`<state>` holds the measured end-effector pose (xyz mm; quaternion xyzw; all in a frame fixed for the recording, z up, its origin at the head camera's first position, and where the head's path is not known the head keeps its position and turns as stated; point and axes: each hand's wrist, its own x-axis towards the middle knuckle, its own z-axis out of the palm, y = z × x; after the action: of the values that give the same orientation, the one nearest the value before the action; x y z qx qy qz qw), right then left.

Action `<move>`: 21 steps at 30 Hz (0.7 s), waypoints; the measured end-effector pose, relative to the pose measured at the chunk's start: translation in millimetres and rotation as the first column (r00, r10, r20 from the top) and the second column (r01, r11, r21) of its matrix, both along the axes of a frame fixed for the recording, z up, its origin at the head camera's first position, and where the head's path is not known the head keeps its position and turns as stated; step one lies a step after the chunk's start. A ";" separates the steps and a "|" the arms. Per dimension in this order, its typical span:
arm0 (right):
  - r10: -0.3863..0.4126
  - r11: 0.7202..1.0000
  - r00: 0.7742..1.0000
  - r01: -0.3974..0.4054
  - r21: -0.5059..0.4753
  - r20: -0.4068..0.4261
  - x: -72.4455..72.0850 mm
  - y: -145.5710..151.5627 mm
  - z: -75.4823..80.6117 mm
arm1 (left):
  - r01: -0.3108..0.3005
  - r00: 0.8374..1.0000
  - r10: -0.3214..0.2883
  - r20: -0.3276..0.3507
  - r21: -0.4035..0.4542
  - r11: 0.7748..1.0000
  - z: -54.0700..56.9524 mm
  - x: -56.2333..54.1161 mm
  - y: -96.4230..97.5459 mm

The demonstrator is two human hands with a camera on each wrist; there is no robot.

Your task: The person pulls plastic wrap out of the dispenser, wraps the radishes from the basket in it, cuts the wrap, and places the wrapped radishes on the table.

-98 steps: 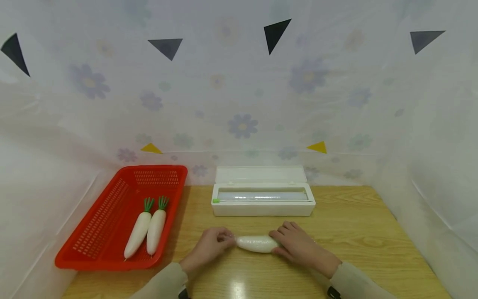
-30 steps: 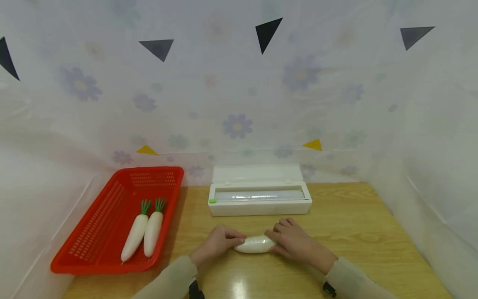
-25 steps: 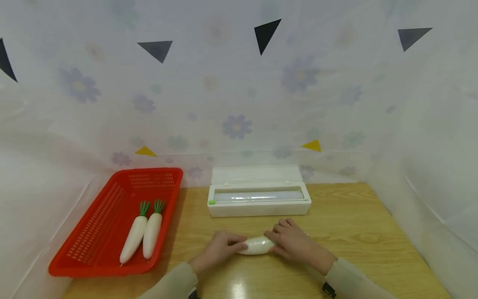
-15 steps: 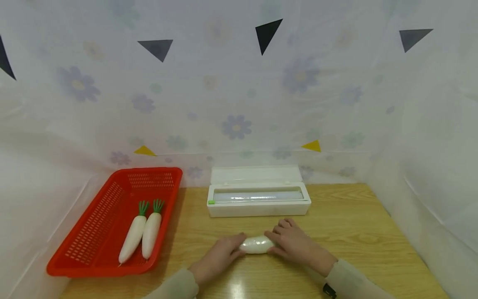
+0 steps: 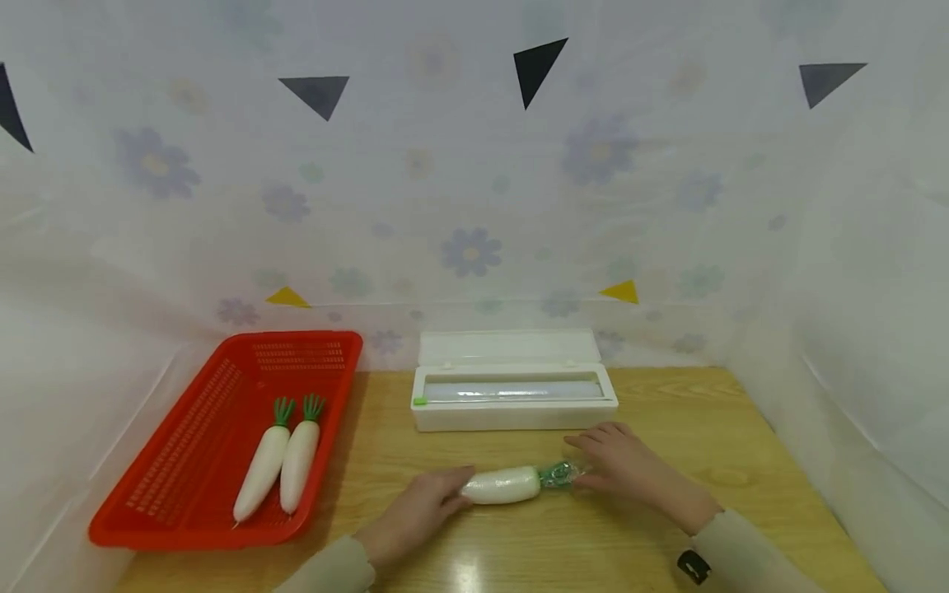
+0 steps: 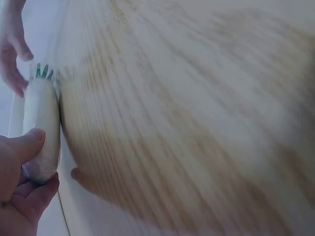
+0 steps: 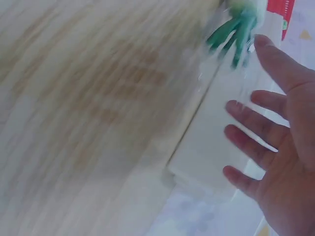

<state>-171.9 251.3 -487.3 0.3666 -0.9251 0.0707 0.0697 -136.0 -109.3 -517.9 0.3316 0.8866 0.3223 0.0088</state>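
A white radish (image 5: 504, 486) wrapped in clear film lies across the table in the head view, its green leaves (image 5: 558, 474) to the right under crinkled film. My left hand (image 5: 415, 517) holds its left end; the left wrist view has the thumb (image 6: 34, 140) on one side and fingers (image 6: 42, 194) under the tip. Beside the leaves is my right hand (image 5: 641, 469). In the right wrist view its fingers (image 7: 261, 120) are spread, with the thumb near the film; whether it touches the film I cannot tell.
Behind the radish stands a white cling film dispenser (image 5: 515, 418) with its lid up and a film roll (image 5: 511, 391) inside. At left, a red plastic basket (image 5: 185, 539) holds an unwrapped radish (image 5: 263, 475) and another radish (image 5: 300, 468). White curtains (image 5: 474, 181) enclose the table.
My right hand has come off the radish's body and moved right, uncovering the leaves. The left hand went from the film at the tip to the radish's end, then shifted slightly left.
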 end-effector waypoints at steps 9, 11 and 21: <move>0.055 0.996 0.998 -0.053 -0.077 0.025 6.1 6.9 -18.4 | 0.009 0.999 -0.009 -0.039 -0.016 1.000 2.7 -4.5 -18.6; 0.086 0.991 0.996 -0.089 -0.103 -0.034 7.3 5.4 -23.0 | 0.005 1.000 -0.006 -0.026 -0.007 1.000 3.9 -4.7 -17.4; 0.092 0.963 0.996 -0.087 -0.254 0.011 9.5 1.4 -26.0 | -0.067 0.995 0.059 0.080 0.094 0.993 1.1 -8.1 -12.3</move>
<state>-162.4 252.6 -513.2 0.3953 -0.8917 0.1954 0.1020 -144.1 -121.6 -516.9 0.2909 0.8790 0.3774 0.0167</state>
